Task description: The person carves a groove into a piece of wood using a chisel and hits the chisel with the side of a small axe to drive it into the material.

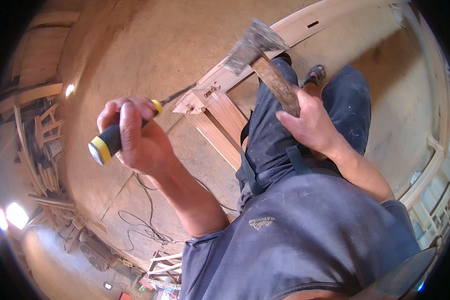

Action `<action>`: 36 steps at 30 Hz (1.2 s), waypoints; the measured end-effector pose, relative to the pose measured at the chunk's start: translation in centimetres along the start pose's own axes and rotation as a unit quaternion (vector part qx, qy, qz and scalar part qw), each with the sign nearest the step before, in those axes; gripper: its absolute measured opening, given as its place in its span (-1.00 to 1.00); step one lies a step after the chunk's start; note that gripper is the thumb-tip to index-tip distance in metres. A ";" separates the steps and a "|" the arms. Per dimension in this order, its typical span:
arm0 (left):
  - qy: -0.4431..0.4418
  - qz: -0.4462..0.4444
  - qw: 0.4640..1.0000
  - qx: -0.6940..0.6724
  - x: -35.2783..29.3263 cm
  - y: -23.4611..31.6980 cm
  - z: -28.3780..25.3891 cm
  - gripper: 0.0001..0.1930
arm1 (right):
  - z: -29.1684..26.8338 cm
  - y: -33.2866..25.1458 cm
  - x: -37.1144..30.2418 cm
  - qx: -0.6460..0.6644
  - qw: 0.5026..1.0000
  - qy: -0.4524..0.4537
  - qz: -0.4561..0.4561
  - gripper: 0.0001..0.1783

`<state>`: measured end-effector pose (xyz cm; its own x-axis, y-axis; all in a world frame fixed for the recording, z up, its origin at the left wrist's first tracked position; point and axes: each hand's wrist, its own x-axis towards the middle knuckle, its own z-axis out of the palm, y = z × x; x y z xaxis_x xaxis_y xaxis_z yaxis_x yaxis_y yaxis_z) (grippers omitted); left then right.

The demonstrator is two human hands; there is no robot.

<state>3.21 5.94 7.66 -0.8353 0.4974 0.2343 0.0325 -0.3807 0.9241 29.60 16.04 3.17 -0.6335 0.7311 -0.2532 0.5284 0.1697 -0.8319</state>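
Observation:
My left hand [144, 141] is closed around the black and yellow handle of a chisel [106, 144]. Its thin dark blade points toward a pale wooden frame [227, 114]; whether the tip touches the wood I cannot tell. In my right hand [312, 121] is the wooden shaft of a hatchet [276, 82]. The hatchet's grey metal head, smeared by motion, is raised over the long board [330, 11], apart from the chisel. Near the frame's corner a rough, chipped cut shows in the board, and farther along it is a dark slot.
My bent legs [280, 130] are beside the board. A dark cable [152, 232] lies in loops on the dusty floor. Stacked wooden pieces [45, 150] stand along the left, and a pale wooden frame [430, 175] stands at the right.

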 end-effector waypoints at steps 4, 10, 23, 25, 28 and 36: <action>0.059 -0.076 0.995 -0.036 0.4 -1.4 -2.7 -0.84 | 0.9 2.5 -1.0 0.047 0.995 -0.036 0.077 -0.54; 0.122 -0.081 0.989 0.010 -2.6 -4.7 -3.5 -0.72 | 0.4 3.0 -0.1 0.021 0.990 -0.081 0.114 -0.49; 0.112 0.060 0.974 0.186 -5.4 -7.8 0.3 -0.71 | -0.8 -1.8 0.2 -0.044 0.984 -0.060 -0.162 -0.79; 0.176 0.004 0.976 0.127 -5.0 -7.7 0.1 -0.70 | -0.8 -4.8 0.8 -0.068 0.957 -0.039 -0.280 -0.83; 0.284 -0.036 0.956 0.061 -4.1 -6.9 -2.2 -0.64 | 0.2 -9.1 1.2 -0.096 0.914 -0.055 -0.390 -0.84; 0.232 0.045 0.971 0.043 -5.6 -7.7 -3.7 -0.71 | 2.9 -12.1 0.0 -0.188 0.873 -0.042 -0.447 -0.77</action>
<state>5.62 3.14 -1.91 -0.9837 0.0524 0.1722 0.1458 -0.3289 0.9330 21.55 12.07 11.77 -0.9186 0.1464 0.3671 -0.0615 0.8646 -0.4987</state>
